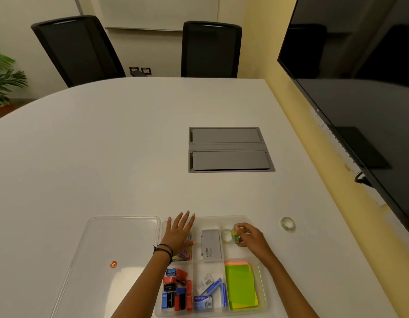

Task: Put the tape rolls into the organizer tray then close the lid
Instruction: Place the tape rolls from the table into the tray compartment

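Note:
A clear organizer tray (263,278) with six compartments lies at the table's near edge. My right hand (250,237) is over its far right compartment, fingers closed on a clear tape roll (235,235). Another clear tape roll (226,235) lies in that same compartment, just left of the held one. A third tape roll (287,224) lies flat on the table to the right of the tray. My left hand (178,232) rests flat with fingers spread on the tray's far left compartment. The clear lid (121,244) lies on the table left of the tray.
Other compartments hold a grey card box (211,248), green sticky notes (241,285), staple boxes (209,292) and red, blue and black sharpeners (177,290). A grey cable hatch (228,149) sits mid-table. Two black chairs (210,49) stand beyond; a dark screen (359,76) hangs on the right.

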`<state>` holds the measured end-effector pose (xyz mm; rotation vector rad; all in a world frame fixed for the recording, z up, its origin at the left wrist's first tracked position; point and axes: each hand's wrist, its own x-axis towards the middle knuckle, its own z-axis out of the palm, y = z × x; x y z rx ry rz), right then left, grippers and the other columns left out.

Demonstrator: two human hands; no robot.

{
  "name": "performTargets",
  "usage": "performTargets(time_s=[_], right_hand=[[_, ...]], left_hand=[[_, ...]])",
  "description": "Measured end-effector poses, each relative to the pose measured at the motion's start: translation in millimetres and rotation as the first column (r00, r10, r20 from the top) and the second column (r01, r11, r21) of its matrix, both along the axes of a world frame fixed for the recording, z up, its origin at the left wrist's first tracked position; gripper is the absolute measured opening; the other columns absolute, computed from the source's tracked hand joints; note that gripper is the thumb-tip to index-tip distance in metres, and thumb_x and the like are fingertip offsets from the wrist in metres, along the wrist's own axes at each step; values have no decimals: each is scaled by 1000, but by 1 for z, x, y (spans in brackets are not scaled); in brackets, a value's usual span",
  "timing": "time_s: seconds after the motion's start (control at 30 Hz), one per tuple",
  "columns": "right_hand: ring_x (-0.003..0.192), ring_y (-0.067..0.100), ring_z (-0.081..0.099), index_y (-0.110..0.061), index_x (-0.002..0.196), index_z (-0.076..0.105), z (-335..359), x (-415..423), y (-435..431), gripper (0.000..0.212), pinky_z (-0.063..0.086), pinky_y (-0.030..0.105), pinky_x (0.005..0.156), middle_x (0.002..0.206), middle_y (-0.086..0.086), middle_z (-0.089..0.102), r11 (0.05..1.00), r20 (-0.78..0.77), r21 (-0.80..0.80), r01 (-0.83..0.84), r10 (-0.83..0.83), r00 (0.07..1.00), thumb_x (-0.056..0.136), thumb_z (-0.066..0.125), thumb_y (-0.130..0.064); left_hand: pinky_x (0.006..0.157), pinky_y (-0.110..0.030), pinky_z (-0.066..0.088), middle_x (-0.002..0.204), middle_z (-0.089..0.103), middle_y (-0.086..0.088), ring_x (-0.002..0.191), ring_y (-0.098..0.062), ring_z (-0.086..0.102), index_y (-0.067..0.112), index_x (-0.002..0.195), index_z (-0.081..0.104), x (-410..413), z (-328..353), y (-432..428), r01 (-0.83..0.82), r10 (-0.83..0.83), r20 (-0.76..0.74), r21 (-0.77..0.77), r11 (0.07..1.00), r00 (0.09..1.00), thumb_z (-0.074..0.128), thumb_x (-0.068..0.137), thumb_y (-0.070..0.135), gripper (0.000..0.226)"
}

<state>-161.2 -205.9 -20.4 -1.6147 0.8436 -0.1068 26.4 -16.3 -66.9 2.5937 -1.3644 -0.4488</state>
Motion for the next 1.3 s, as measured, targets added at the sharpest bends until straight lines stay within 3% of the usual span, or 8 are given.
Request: performTargets(time_s=[0.1,0.3,0.47,0.87,1.07,1.13,1.2,1.3], right_hand=[[77,16,60,-20,97,58,-8,0,7,13,51,20,66,95,9,60,980,-97,-134,-147,135,986,85,62,-23],[96,10,52,-20,114,55,-24,-3,9,43,48,28,85,112,2,57,869,-316,-303,-391,296,902,76,71,-30],[106,15,53,-23,117,50,-28,-3,11,45,44,28,83,122,3,53,797,-420,-345,-495,340,841,77,67,-34],[82,14,55,-23,105,54,-19,1,-9,27,48,23,78,99,5,57,876,-272,-167,-452,399,876,82,65,-15],[74,8,64,-26,87,62,4,0,-46,29,49,14,68,87,4,66,970,-38,-220,-102,96,995,86,52,2],[92,3,62,-18,93,63,-1,-5,-63,23,47,12,77,101,8,64,945,-11,-323,58,-65,998,86,54,2],[117,26,51,-7,108,62,-12,-11,-86,27,42,24,97,124,20,53,860,-51,-492,139,-188,981,83,58,3],[127,45,35,-2,125,50,-24,-25,-114,46,33,48,107,144,27,31,827,-202,-539,157,-308,930,81,62,1]], left_hand=[[73,-48,52,117,66,-6,100,-25,66,13,135,20,0,1,0,-2,3,-7,24,1000,1000,74,36,74,129],[74,-48,51,117,66,-6,101,-25,65,21,145,9,0,0,1,-22,22,-3,32,999,1000,72,39,75,135],[73,-49,51,117,66,-6,101,-25,65,17,140,16,-2,1,1,-25,26,-7,24,999,1000,74,37,73,130],[78,-47,50,121,64,-6,105,-25,63,18,144,12,-2,2,2,-28,28,-9,35,999,1000,72,41,74,132],[80,-50,48,124,61,-8,108,-27,62,15,148,-5,-2,0,3,-29,29,-18,0,1000,999,71,46,72,139],[81,-50,48,126,60,-9,109,-28,61,16,148,-5,-1,0,4,-22,22,-15,-5,1000,1000,72,47,70,138],[83,-51,46,127,59,-10,110,-29,60,15,148,-5,-1,-2,4,-15,14,-17,-13,1000,1000,72,48,70,137],[83,-51,45,127,59,-10,110,-29,60,16,148,-5,-1,-2,4,-14,14,-13,-10,1000,1000,72,48,70,137]])
